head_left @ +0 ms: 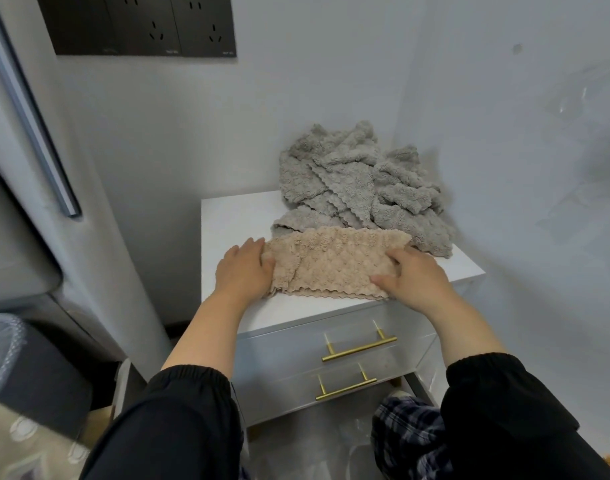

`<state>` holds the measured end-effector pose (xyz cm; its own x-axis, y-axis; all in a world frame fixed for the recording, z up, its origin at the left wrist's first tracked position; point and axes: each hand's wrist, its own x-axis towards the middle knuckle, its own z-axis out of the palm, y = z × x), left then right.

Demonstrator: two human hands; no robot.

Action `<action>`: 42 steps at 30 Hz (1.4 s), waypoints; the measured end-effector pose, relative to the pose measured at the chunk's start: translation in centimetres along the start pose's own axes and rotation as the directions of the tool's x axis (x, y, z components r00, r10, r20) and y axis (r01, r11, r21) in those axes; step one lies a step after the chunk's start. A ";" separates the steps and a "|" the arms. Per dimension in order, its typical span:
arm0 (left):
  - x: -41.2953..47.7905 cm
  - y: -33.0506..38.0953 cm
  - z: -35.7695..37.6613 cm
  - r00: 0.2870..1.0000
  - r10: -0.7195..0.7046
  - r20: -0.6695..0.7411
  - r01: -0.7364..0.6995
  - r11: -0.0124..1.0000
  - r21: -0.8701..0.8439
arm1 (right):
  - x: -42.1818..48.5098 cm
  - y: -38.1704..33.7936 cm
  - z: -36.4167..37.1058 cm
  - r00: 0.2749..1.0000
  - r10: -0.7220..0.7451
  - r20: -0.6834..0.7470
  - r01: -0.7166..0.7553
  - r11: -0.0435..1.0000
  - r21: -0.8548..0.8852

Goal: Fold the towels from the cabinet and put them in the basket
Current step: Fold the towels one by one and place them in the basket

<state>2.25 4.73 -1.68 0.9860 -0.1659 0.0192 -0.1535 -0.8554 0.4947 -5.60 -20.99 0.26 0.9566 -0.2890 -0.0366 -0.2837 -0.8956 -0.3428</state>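
A boxy white cabinet [234, 216] with a smooth, flat top stands in the corner. Its two drawers [279, 348] are closed, so I cannot see what they hold. Heaped at the back right of the cabinet top is a rumpled pile of fluffy grey towels [348, 181] with wavy scalloped edges. Just in front of the pile, touching it, a nubbly beige towel [331, 265] lies as a long flat band along the cabinet's front edge. The hands are set apart, one at each end of the band. The left hand [242, 270] grips the left end with its thumb over the pile. The right hand [417, 277] clutches the right end with bent fingers. Below the cabinet top, each drawer front carries a slim brass bar handle [360, 348].
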 end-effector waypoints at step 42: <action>0.4 -0.2 -2.3 0.948 -0.317 -0.032 0.306 0.935 -0.181 | -0.8 -1.2 1.0 0.975 -0.148 0.163 0.175 0.971 -0.161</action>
<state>2.85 5.98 0.19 0.9854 0.1293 -0.1105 0.1701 -0.7615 0.6255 -5.97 -19.32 -0.20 0.9860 -0.0940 -0.1377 -0.1192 -0.9748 -0.1884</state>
